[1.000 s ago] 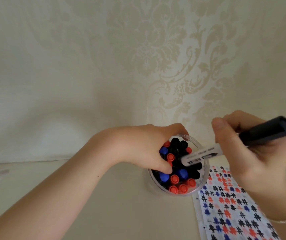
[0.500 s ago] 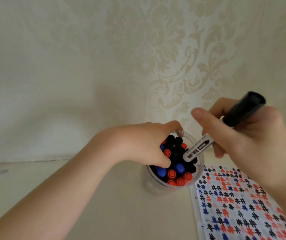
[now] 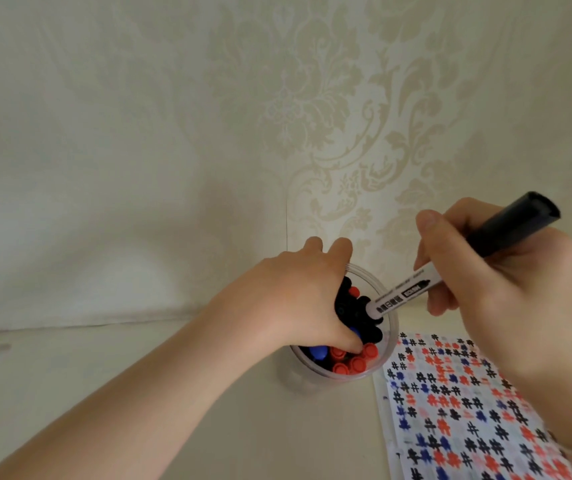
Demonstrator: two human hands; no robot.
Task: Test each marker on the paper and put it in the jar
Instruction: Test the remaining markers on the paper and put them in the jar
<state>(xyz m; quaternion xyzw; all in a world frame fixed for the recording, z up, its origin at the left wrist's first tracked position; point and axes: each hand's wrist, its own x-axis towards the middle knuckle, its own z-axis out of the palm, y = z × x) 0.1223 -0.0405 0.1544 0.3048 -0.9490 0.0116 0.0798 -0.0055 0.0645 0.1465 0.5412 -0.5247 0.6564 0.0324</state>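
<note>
Fingers: right hand grips black marker, its end over jar; left hand curls into markers there.
Done: jar nearly full; paper crowded with marks.
Left: dropping this marker in; others possibly unseen.

My marker has a black cap & a white body w/ black print. The see-through jar is full of red, blue & black caps. My paper is white w/ red, blue & black # marks all over. The wallpaper is cream w/ a tan leafy pattern.
</note>
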